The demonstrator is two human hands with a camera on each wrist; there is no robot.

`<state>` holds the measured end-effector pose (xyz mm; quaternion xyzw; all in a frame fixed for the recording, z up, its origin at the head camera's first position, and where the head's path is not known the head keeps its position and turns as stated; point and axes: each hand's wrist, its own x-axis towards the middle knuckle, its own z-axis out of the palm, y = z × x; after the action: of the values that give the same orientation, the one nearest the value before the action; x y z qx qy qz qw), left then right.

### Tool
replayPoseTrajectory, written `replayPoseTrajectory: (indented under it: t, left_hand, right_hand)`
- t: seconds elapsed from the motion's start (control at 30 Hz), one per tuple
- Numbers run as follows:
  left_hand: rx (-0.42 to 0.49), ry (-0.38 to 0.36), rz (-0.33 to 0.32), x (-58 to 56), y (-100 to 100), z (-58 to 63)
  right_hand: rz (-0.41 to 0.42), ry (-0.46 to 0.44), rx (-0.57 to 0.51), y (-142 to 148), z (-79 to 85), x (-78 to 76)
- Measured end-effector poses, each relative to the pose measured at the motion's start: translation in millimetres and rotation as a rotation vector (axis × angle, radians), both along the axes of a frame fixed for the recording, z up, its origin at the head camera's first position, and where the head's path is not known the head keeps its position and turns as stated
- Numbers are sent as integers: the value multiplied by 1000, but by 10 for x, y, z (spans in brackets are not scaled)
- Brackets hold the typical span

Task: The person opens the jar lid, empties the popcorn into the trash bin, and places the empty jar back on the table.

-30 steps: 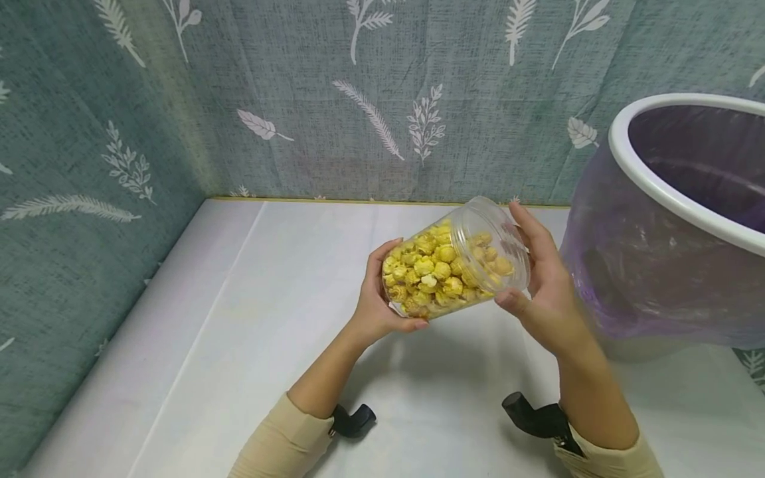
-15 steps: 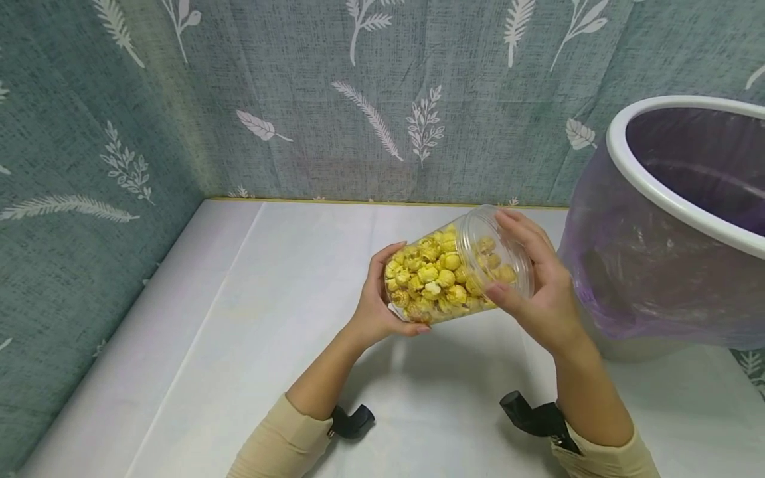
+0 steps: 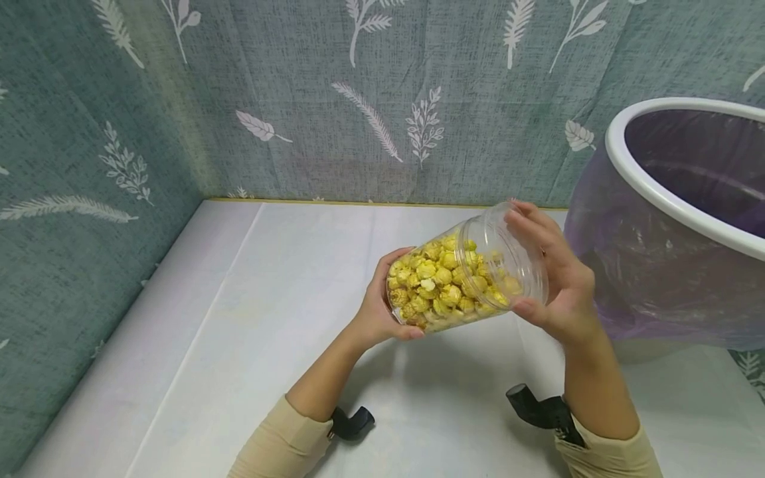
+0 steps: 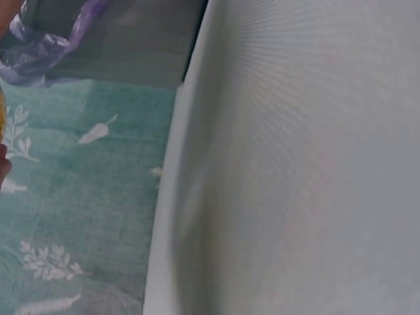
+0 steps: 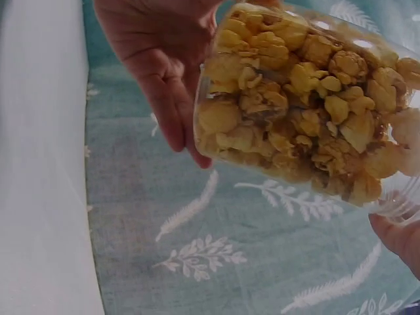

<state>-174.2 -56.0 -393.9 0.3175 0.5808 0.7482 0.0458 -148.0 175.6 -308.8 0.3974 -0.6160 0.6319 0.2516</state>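
A clear plastic jar of yellow popcorn is held in the air above the white table, tilted with its base to the left and its lid end to the right. My left hand grips the base, thumb below and fingers behind. Around the clear lid, the fingers and thumb of my right hand hold on from opposite sides. Whether the lid sits fully on the jar I cannot tell. Up close, the right wrist view shows the popcorn through the jar wall. In the left wrist view the jar is almost wholly out of frame.
To the right stands a bin with a white rim and a purple bag lining, close beside my right hand. Teal leaf-patterned cloth walls the back and left of the white table.
The jar has shifted slightly right and down. My right hand has changed its hold on the lid end and moved a little to the right, and the lid end reaches farther out.
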Motion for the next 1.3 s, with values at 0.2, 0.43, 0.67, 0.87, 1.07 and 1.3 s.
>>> replayPoseTrajectory:
  t: [0.2,0.43,0.67,0.87,1.07,1.3]
  left_hand:
    - [13,9,38,-7,4,-11]
    - [38,16,68,-32,-30,-7]
    - [28,79,96,-54,-105,48]
    - [42,128,111,-67,-138,82]
    - [52,175,151,-78,-156,88]
    - [66,207,189,-86,-188,116]
  right_hand:
    - [-34,13,-49,41,12,-4]
    - [-123,41,-96,95,15,-56]
    - [-279,25,-50,167,-26,-126]
    - [-407,30,3,211,-86,-206]
    - [-493,59,2,195,-158,-302]
    - [-596,35,79,185,-270,-415]
